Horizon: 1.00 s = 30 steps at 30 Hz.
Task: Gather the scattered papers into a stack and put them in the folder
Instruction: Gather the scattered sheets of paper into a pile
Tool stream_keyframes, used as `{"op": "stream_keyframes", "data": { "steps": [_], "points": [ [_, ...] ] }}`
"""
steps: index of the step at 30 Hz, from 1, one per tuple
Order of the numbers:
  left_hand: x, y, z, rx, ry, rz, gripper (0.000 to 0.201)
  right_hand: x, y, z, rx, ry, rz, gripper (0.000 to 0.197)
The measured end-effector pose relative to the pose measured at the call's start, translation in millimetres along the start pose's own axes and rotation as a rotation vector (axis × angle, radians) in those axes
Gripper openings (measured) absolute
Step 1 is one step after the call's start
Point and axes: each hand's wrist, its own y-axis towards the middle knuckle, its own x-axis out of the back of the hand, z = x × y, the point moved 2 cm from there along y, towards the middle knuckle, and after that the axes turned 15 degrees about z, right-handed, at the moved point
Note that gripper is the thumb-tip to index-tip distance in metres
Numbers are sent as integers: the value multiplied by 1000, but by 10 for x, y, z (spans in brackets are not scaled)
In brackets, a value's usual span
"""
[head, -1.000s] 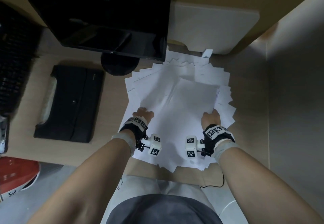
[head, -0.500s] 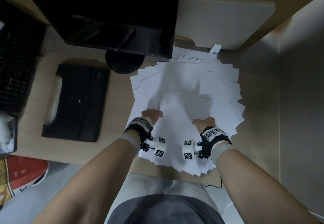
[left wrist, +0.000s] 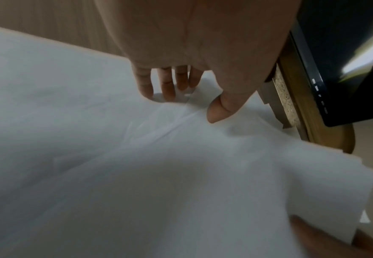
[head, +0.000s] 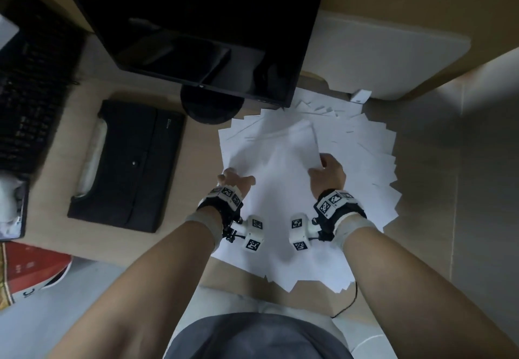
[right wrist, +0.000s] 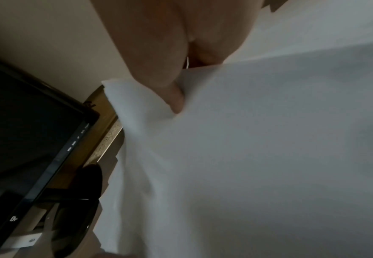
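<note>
White papers (head: 362,162) lie fanned out on the wooden desk (head: 64,218), right of centre. My left hand (head: 231,176) grips the left edge of the top sheets. In the left wrist view its thumb (left wrist: 217,111) lies on the papers (left wrist: 181,174) and its fingers (left wrist: 167,83) dip behind the edge. My right hand (head: 325,169) pinches the right edge of the same sheets, with its thumb (right wrist: 174,94) dug into the paper (right wrist: 269,157). The sheets bow up between my hands. A black folder (head: 126,165) lies closed to the left of the papers.
A black monitor (head: 196,27) on a round base (head: 210,106) stands just behind the papers. A black keyboard (head: 31,83) is at the far left. A white board (head: 379,58) leans at the back right, a wall (head: 463,190) closes the right side.
My right hand has moved away from me along the sheets' right edge, and the top sheets have lifted and bowed between both hands. The left hand has barely shifted.
</note>
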Motion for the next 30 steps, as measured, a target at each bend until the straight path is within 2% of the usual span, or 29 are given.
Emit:
{"op": "stream_keyframes", "data": {
  "steps": [3, 7, 10, 12, 14, 17, 19, 20, 22, 25, 27, 30],
  "points": [
    [171, 46, 3, -41, -34, -29, 66, -106, 235, 182, -11, -63, 66, 40],
    [292, 87, 26, -33, -74, -34, 77, -248, 368, 206, -279, -275, 206, 84],
    [287, 232, 32, -7, -128, -21, 91, -310, 366, 79, -321, -242, 321, 84],
    [247, 448, 102, -1, -120, -21, 101, -370, 280, -13, -341, -329, 391, 81],
    [208, 683, 185, -4, -106, -43, 97, -445, 185, -79, -307, -352, 375, 70],
    [187, 229, 9, -12, -68, -56, 80, -438, 73, -172, -221, -187, 264, 46],
    [141, 75, -63, -19, -58, -34, 62, -308, 32, -249, -251, -76, 164, 38],
    [128, 47, -84, -26, -60, -40, 59, -220, 23, -294, -285, -46, 115, 38],
    [79, 25, -125, -31, -42, -31, 61, -53, 43, -392, -352, -40, 39, 43],
    [-1, 30, -198, -41, -2, 9, 72, 111, 90, -449, -438, -66, 16, 66],
    [-29, 41, -230, -39, 16, 32, 72, 110, 134, -412, -472, -23, 54, 78],
    [3, 35, -253, -70, 21, 61, 71, -54, 182, -246, -399, 152, 174, 80]
  ]
}}
